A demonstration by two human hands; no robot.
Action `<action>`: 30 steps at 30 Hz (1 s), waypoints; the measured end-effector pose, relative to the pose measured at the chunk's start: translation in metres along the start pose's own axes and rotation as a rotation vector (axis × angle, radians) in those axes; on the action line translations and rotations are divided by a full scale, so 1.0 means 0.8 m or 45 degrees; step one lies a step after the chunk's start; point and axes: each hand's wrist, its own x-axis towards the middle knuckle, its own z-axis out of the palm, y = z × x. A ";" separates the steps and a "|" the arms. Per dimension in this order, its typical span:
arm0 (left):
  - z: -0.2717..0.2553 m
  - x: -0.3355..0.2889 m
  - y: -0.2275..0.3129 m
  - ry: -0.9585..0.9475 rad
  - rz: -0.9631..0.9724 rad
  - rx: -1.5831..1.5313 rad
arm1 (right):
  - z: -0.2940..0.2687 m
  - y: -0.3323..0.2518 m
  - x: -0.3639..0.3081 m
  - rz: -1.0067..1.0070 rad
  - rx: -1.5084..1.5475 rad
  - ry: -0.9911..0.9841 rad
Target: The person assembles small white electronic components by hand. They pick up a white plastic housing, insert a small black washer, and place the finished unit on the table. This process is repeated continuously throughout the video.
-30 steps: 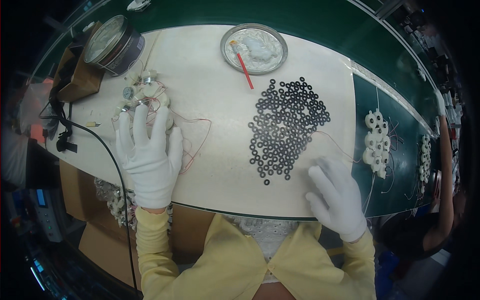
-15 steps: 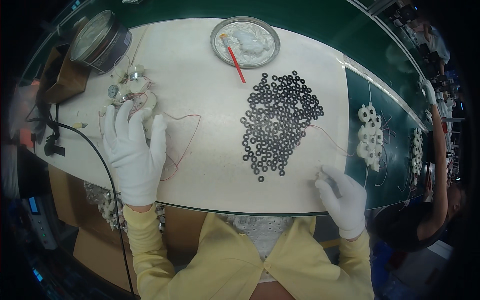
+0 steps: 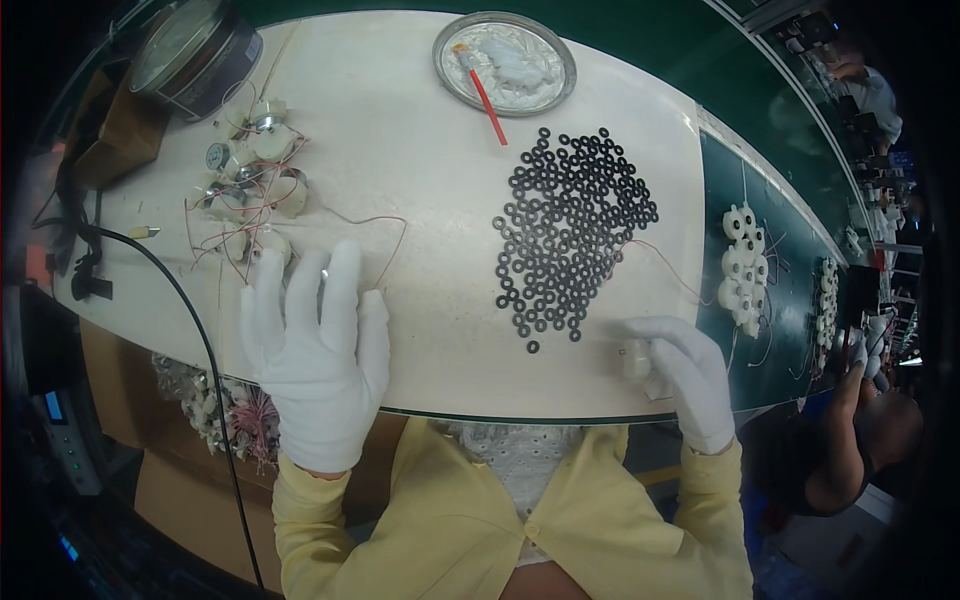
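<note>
My left hand [image 3: 318, 365], in a white glove, is open with its fingers stretched out above the table's left part. Its fingertips lie just below a cluster of small white motors [image 3: 290, 195] with tangled red wires. At the near right edge, my gloved right hand [image 3: 692, 372] is closed around a small white motor [image 3: 635, 360], partly hidden by the fingers. A thin red wire [image 3: 660, 258] runs between the black rings and the right side; where it ends is unclear. Many black rings [image 3: 570, 220] lie spread flat between my hands.
A round metal tray [image 3: 440, 60] with white grease and a red-handled brush [image 3: 487, 103] stands at the back. A large tin [image 3: 205, 65] and a cardboard box [image 3: 115, 140] sit far left. White motors [image 3: 742, 270] stand on the green surface; another person [image 3: 850, 450] is at right.
My left hand has drawn back from the motor cluster toward me and to the right. The motor in my right hand shows more clearly. The head view has shifted slightly.
</note>
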 end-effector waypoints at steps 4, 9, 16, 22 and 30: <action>0.004 -0.011 -0.001 0.022 0.033 -0.054 | 0.006 -0.004 0.000 -0.006 0.030 0.012; 0.019 -0.016 -0.003 0.058 0.043 -0.188 | 0.005 0.012 0.003 -0.457 -0.351 0.045; 0.023 -0.015 -0.004 0.049 0.045 -0.260 | -0.034 -0.007 0.006 -0.929 -1.320 0.084; 0.023 -0.013 -0.004 0.042 0.041 -0.270 | -0.023 -0.017 -0.003 -1.020 -1.330 0.307; 0.024 -0.016 -0.005 0.057 0.038 -0.272 | -0.003 0.019 0.016 -0.600 -0.956 0.244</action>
